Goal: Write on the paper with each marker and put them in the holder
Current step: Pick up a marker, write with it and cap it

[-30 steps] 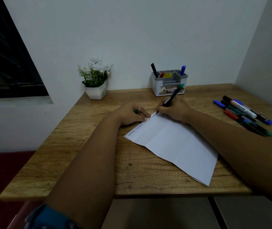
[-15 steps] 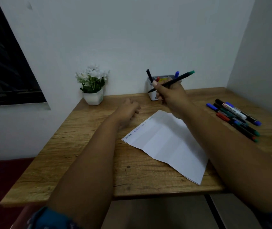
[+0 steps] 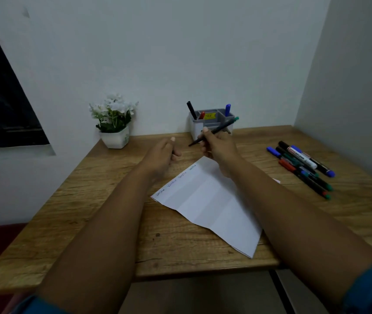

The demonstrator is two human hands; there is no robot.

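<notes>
My right hand (image 3: pixel 219 148) grips a thin black marker with a green end (image 3: pixel 224 126), lifted off the table, its bare tip pointing left toward my left hand. My left hand (image 3: pixel 160 156) hovers just left of that tip with fingers curled and thumb up; the green cap seen in it earlier is hidden inside the fingers. The creased white paper (image 3: pixel 210 201) lies below both hands, with several small handwritten words along its upper left edge. The grey and white holder (image 3: pixel 196 129) stands at the back wall behind my right hand, with a black, a red and a blue marker in it.
Several loose markers (image 3: pixel 302 165) lie in a row on the right side of the wooden table (image 3: pixel 90 211). A white pot of white flowers (image 3: pixel 115 125) stands at the back left. Walls close in at the back and right; a dark window is at left.
My right hand lifted the marker off the paper, raised it toward the holder, then lowered it a little. My left hand left the paper's edge and now sits by the marker tip.
</notes>
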